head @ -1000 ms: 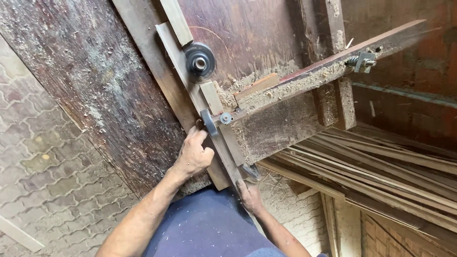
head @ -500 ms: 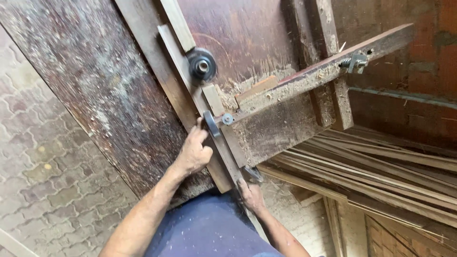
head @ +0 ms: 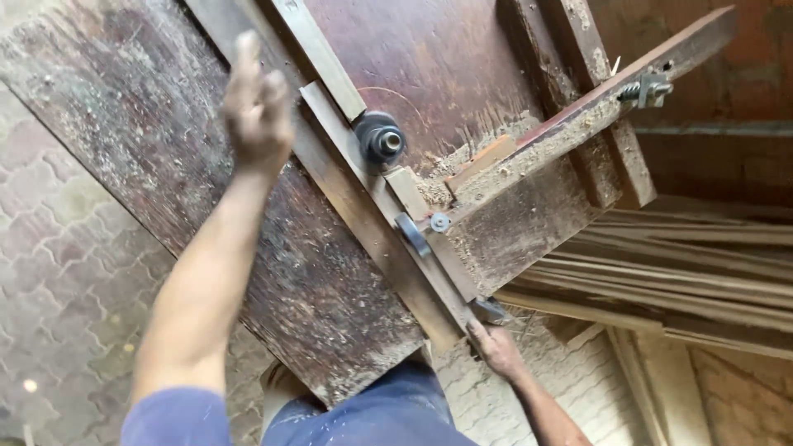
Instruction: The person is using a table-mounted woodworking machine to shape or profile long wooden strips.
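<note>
My left hand is motion-blurred above the dark wooden table, so I cannot tell how far its fingers are spread; it grips nothing that I can see. My right hand sits at the table's near edge, fingers curled onto the end of the long wooden rail, partly hidden beneath it. The round black knob stands on the rail, apart from both hands. Stacked wooden strips crowd the right side; paved floor lies open on the left.
</note>
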